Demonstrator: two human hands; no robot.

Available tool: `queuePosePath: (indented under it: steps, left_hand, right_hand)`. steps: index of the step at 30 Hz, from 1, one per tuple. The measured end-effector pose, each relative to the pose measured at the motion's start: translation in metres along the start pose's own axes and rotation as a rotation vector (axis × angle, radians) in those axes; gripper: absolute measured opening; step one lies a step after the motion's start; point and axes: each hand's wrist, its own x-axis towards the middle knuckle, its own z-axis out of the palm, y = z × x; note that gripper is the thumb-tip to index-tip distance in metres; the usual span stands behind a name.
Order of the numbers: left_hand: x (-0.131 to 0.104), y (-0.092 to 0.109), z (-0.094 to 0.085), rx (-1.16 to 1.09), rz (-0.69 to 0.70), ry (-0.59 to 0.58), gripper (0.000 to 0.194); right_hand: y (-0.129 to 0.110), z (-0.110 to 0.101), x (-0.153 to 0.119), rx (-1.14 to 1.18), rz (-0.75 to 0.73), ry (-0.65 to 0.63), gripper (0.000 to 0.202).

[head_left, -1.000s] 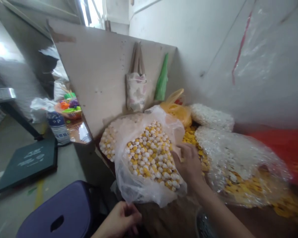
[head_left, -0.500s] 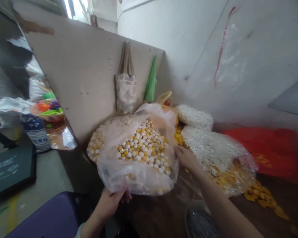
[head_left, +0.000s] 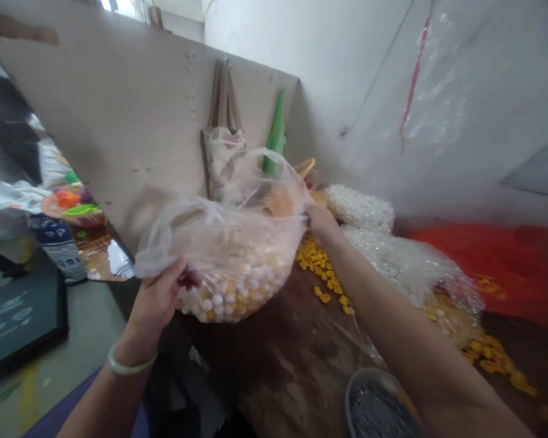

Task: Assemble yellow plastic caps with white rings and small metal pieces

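A large clear plastic bag (head_left: 237, 243) bulges with small round white-and-yellow pieces, seen through its side. My left hand (head_left: 164, 292), with a pale bangle on the wrist, is closed on the bag's near left edge. At the far right of the bag's rim, my right hand (head_left: 317, 219) grips the plastic. The bag is lifted upright, its mouth gaping between the two hands. Loose yellow pieces (head_left: 319, 264) lie on the brown tabletop (head_left: 278, 353) beside it.
Bags of white pieces (head_left: 358, 207) and a clear bag (head_left: 393, 258) stand to the right, near a red plastic bag (head_left: 506, 261). A tub (head_left: 379, 404) with dark contents sits at the front. A cloth bag (head_left: 223, 152) and a green bag (head_left: 276, 134) hang on the partition (head_left: 132, 115).
Both hands have raised the bag's edges and moved up, the left one also leftward. The bag's pieces, exposed on top before, now show through its side. More loose yellow pieces are uncovered.
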Motion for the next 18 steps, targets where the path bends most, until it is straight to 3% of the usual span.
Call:
queuePosePath:
  steps: [6, 14, 18]
  left_hand:
    - [0.033, 0.042, 0.015, -0.052, 0.144, -0.003, 0.018]
    - [0.04, 0.095, 0.064, 0.021, 0.362, -0.191, 0.026]
    - [0.05, 0.116, 0.085, 0.037, 0.371, -0.182, 0.033]
  right_hand:
    - [-0.02, 0.012, 0.036, 0.249, -0.042, 0.107, 0.012]
    - [-0.047, 0.004, 0.063, 0.43, -0.085, 0.156, 0.022]
    - [-0.061, 0.001, 0.085, 0.459, -0.146, 0.103, 0.024]
